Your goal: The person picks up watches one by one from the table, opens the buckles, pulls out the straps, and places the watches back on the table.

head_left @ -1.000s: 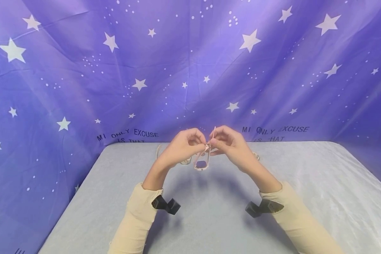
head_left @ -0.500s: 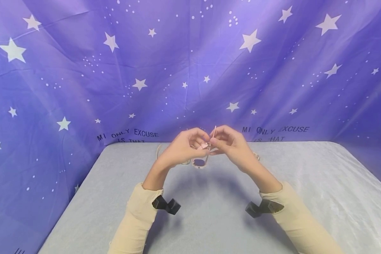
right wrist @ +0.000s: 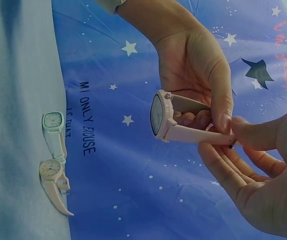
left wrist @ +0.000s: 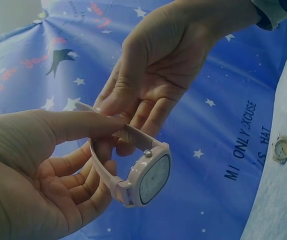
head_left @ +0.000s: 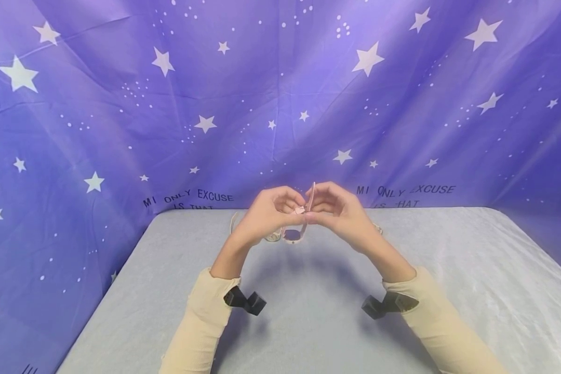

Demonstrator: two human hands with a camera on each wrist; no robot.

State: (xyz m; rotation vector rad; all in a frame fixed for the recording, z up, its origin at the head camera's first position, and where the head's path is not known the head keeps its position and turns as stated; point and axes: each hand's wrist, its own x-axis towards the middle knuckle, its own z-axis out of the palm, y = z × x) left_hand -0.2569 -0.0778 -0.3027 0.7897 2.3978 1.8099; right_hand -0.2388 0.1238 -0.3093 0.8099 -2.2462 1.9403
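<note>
A pink wristwatch (head_left: 292, 236) hangs in the air between both hands, its square dial (left wrist: 156, 181) lowest and its two strap halves brought together at the top. My left hand (head_left: 268, 218) pinches the strap near the buckle end between thumb and fingers. My right hand (head_left: 341, 208) pinches the other strap half (right wrist: 203, 134), whose tip sticks up past the fingers in the head view. The thumbs almost meet where the strap halves join. Fingers cover most of the buckle.
Behind the hands, a mint-green watch (right wrist: 53, 120) and a cream watch (right wrist: 51, 170) lie on the grey cloth-covered table (head_left: 304, 322). Another watch (left wrist: 282, 149) lies further right. A purple star-patterned curtain (head_left: 280, 104) stands behind the table.
The wristwatch's dial has risen slightly and shifted a little left. My right thumb has moved in against the left thumb, and the upright strap end has shifted slightly.
</note>
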